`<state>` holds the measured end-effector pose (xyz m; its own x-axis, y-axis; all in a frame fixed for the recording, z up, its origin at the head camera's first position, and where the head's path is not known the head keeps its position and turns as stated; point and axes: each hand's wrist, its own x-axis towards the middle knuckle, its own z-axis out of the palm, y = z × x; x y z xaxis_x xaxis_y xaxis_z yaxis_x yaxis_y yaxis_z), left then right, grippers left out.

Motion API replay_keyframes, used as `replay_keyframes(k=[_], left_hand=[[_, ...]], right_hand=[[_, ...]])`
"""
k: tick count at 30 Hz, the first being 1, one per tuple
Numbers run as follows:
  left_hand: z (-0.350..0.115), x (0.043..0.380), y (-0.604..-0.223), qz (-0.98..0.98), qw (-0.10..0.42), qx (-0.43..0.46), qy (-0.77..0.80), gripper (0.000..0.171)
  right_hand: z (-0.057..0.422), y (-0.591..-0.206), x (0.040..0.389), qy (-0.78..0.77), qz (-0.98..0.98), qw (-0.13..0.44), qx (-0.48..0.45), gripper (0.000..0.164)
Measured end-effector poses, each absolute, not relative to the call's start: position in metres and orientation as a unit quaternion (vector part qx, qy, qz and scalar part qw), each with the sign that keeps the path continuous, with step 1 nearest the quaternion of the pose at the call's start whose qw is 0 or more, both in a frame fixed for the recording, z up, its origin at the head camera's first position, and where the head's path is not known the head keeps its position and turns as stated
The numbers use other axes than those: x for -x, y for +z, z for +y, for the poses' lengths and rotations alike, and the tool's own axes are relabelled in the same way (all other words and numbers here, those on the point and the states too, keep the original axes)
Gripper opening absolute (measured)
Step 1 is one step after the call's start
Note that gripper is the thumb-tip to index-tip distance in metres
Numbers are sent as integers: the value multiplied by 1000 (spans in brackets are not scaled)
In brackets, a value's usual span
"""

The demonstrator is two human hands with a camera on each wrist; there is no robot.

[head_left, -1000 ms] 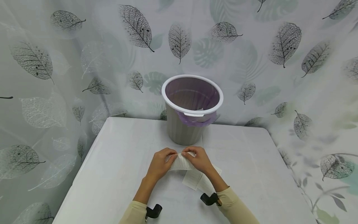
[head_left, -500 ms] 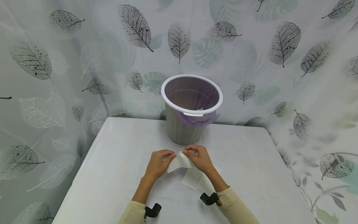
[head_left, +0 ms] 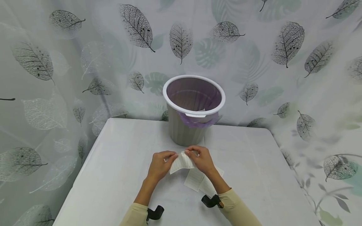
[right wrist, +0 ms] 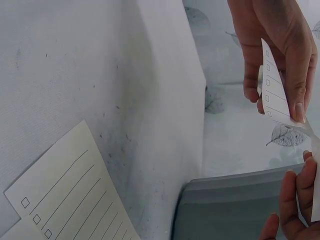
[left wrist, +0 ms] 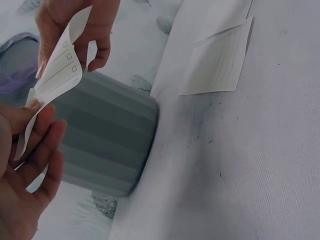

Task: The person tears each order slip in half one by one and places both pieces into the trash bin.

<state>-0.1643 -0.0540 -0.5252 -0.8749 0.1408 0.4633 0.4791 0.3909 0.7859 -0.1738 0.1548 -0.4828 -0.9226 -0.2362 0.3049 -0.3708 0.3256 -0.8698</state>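
A small lined paper sheet with checkbox squares point(head_left: 181, 162) is held up between both hands, bowed, its lower edge hanging over the table. My left hand point(head_left: 159, 164) pinches its left upper part between thumb and fingers. On the other side my right hand point(head_left: 202, 160) pinches it the same way, fingertips close to the left ones. The left wrist view shows the sheet point(left wrist: 57, 72) curling between the two hands. Two more lined sheets point(head_left: 194, 180) lie overlapping on the table, partly beneath the right forearm. In the right wrist view, checkboxes show on a lying sheet point(right wrist: 75, 185).
A grey bin point(head_left: 185, 131) with a white rim and purple liner stands beyond the hands at the table's back edge. A bit of something white point(head_left: 202, 110) shows inside it. The white-covered table point(head_left: 118, 163) meets a leaf-print curtain point(head_left: 113, 56) behind.
My left hand has shifted slightly left and the fingertips have parted a little, so more of the sheet shows. Over the last half second both hands stay nearly still.
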Motion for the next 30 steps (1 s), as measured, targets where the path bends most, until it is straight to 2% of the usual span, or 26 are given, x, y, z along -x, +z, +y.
replay_keyframes(k=[3, 20, 30], left_hand=[[-54, 164, -524, -814, 163, 186, -526, 7], [-52, 163, -518, -797, 181, 185, -545, 9], [-51, 163, -518, -792, 190, 191, -548, 8]], right_hand=[[151, -467, 166, 550, -812, 61, -186, 8], [147, -463, 165, 568, -800, 88, -171, 6], [153, -500, 183, 569, -800, 99, -163, 6]])
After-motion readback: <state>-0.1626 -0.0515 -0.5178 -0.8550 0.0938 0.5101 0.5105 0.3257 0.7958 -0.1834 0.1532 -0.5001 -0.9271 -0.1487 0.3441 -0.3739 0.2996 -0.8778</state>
